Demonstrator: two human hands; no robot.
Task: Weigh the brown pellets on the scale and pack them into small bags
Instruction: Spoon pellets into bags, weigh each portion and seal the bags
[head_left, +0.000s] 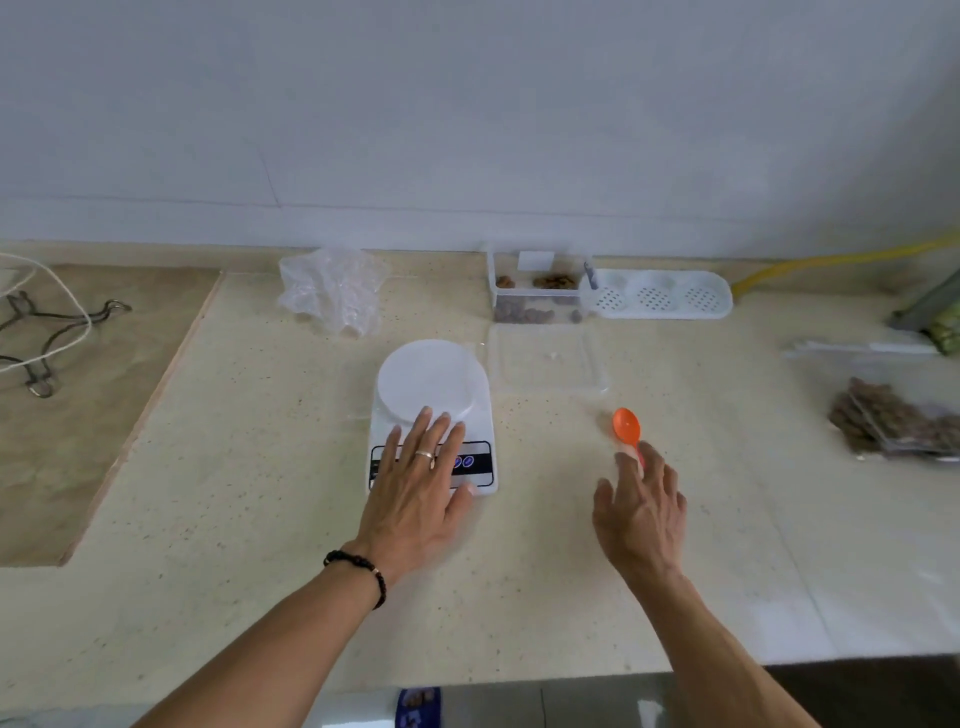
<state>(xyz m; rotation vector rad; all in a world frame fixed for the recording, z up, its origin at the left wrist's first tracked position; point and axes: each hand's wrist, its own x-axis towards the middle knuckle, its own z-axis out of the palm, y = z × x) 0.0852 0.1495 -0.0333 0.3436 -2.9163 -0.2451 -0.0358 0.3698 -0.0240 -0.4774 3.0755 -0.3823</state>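
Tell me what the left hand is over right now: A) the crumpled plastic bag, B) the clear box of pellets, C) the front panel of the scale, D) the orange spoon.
C: the left hand lies flat with straight fingers over the display panel of the scale, while the orange spoon sits by the right hand.

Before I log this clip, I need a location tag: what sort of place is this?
Probably a home kitchen counter: a speckled stone countertop against a plain wall, a kitchen scale, and a clear tub of brown pellets beside a white drain rack.
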